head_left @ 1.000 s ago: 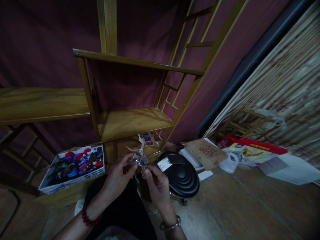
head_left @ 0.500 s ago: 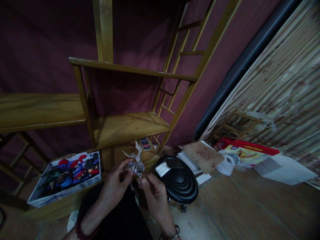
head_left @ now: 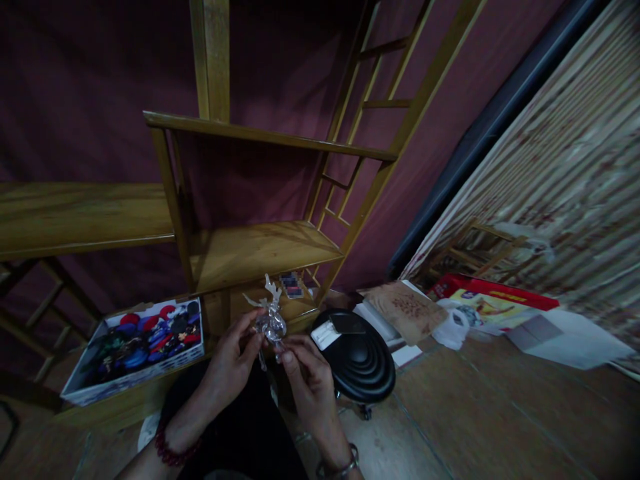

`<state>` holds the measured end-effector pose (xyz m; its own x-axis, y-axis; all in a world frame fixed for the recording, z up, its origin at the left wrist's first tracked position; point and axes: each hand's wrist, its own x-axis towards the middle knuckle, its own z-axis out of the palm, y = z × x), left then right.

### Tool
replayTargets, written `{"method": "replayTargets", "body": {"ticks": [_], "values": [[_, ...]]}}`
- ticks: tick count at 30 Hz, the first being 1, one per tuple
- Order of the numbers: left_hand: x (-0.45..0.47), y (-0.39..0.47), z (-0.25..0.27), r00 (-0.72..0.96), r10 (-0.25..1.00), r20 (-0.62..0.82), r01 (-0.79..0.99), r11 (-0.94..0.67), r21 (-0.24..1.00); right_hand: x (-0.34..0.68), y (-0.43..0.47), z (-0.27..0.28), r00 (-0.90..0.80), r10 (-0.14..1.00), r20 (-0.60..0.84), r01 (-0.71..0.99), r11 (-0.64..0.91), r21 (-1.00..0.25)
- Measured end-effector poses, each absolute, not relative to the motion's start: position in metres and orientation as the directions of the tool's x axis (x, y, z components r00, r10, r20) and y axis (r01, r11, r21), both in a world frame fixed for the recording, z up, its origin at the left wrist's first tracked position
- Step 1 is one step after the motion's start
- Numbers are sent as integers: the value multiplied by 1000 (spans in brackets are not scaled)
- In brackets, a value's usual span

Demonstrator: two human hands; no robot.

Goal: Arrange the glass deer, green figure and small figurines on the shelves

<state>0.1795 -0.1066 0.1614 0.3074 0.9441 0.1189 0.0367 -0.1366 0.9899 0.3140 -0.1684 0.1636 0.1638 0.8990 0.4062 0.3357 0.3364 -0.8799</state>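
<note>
A clear, glass-like deer figurine with branching antlers is held up between my two hands, above my lap. My left hand pinches it from the left side, thumb and fingers closed on its body. From the lower right, my right hand grips its lower part between thumb and forefinger. The antlers point upward and to the left. My fingertips hide some of the figurine's lower portion.
A box of small colourful figures sits on the low shelf at left. The wooden shelf unit stands ahead. To the right is a black round stool bearing a phone and white case; paper bags and a red box lie beyond.
The figurine has turned slightly in my hands, its antlers shifting a little left and up. Both hands keep their hold. The view has shifted slightly.
</note>
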Motion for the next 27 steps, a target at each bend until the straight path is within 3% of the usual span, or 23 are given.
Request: {"method": "replayTargets", "body": {"ticks": [8,12,18,27], "values": [[180,-107,166,331,939,96,-35,-89,995,318,-164,158,257,906,336,297,257,-920],[183,-110,170,371,923,101,-85,-75,994,317,-162,161,226,939,258,191,217,-957],[186,-112,173,410,907,97,-107,-58,993,316,-161,166,197,946,256,199,218,-956],[188,-108,180,360,930,78,-58,-61,996,314,-157,166,231,951,208,59,199,-978]]}}
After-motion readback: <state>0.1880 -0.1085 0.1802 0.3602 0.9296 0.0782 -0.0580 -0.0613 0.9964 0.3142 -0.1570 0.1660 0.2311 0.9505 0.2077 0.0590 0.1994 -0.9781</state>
